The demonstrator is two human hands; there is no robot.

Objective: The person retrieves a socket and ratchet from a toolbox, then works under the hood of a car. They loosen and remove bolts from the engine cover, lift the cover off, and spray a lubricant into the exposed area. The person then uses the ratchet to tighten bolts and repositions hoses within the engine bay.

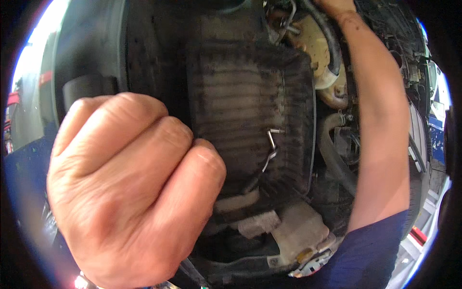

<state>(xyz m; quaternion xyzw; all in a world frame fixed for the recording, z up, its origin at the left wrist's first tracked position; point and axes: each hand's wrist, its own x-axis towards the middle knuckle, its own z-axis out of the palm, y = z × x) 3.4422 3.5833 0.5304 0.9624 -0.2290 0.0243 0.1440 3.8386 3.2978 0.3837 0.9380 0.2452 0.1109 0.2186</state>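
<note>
Head view: look down onto a dark ribbed panel (pixel 240 96), set among worn, grimy vehicle parts. Hold the left hand (pixel 134 188) large in the foreground, left of the panel and overlapping the lower part of its left side, back of the hand facing up, fingers curled into a tight fist. Cannot tell of anything hidden inside the fist.

Stretch the right forearm (pixel 380 111) upward along the right of the panel, bare below the elbow, out of a dark blue sleeve (pixel 370 250) to the panel's lower right. Find the right hand (pixel 337 6) above and right of the panel, cut off by the upper border and only partly visible; cannot tell its state, open, closed or gripping.

See a dark hose (pixel 332 43) just beside the right hand, curving down past the panel's upper right corner to a pale collar (pixel 328 79) just right of the panel. Note a yellowish-tan part (pixel 308 38) next to the hose, above and right of the panel.

Spot a bright bent metal rod (pixel 272 139) over the lower right part of the panel, crooked sharply at the upper end; cannot tell about contact between the two. Trace a second, curved hose (pixel 329 147) right of the panel, with a metal clamp (pixel 342 118) near its upper end. Find a grey-brown bracket (pixel 301 229) below the panel, toward its right, and a blue surface (pixel 29 164) far to the panel's left.
</note>
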